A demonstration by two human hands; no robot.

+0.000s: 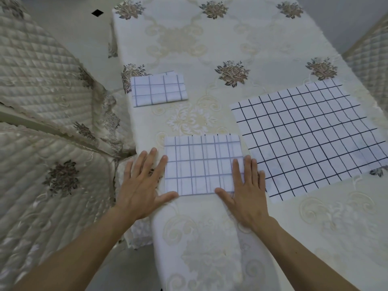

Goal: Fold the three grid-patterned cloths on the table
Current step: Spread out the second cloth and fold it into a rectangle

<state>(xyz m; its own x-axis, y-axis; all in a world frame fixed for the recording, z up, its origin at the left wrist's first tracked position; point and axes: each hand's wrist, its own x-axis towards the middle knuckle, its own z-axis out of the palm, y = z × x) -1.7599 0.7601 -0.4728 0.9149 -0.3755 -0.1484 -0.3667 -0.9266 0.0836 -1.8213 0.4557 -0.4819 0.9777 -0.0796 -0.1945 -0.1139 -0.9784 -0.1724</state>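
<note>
Cream tablecloth (210, 34): head view; damask-type fabric w/ brown flower bunches; covers the whole top & hangs over the L side.
Near cloth (201, 164): white w/ pale blue-grey grid, folded to a squarish pad, under-layers showing through; lies flat at the front of the tablecloth.
Big cloth (310, 139): white w/ dark grid, spread out in one layer, not folded; R of the near cloth, just beside it, lying at a slant.
Far cloth (158, 89): pale grid, folded small & rectangular; further back by the tablecloth's L edge, well apart from the other two.
L hand (142, 185): released, flat, fingers straight & spread; palm on the tablecloth just beside the near cloth's L edge; index tip touches that edge, thumb tip at its front-L corner.
R hand (247, 192): also released & flat; fingers lie on the near cloth's R edge, thumb points inward along its front edge; little finger at the big cloth's border.
Quilted covers (42, 80): beige, diamond-stitched, lace trim; on seating L of the tablecloth; similar piece at far R.
Floor (69, 28): pale grey, seen past the covers.
</note>
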